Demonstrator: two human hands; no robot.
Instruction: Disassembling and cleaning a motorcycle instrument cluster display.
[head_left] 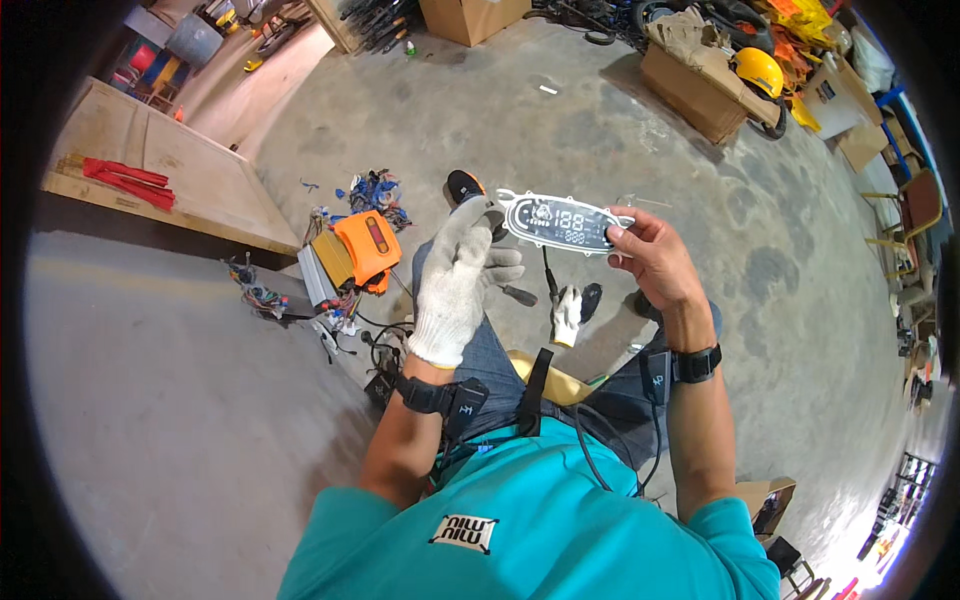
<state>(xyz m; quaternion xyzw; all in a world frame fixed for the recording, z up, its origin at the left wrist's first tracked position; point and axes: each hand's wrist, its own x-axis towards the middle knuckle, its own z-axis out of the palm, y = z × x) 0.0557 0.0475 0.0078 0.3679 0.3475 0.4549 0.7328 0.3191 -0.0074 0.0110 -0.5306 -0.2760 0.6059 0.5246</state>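
My right hand (655,258) is bare and pinches the right end of an oval dashboard display panel (565,224). The panel has a dark face with white symbols and a pale rim with small mounting tabs. My left hand (455,275) wears a white work glove with dark fingertips. Its fingers are apart beside the panel's left end, and nothing shows in them. Below the panel, a second white glove (567,316) with a dark palm lies on the floor between my feet. Near it is a dark handled tool (519,296), partly hidden by my left hand.
To the left stand an orange device (368,250) and a heap of wires (375,195), beside a wooden board (170,150) carrying red strips (128,180). Cardboard boxes (695,90) and a yellow helmet (758,72) are at the far right. A chair (912,210) stands at the right edge.
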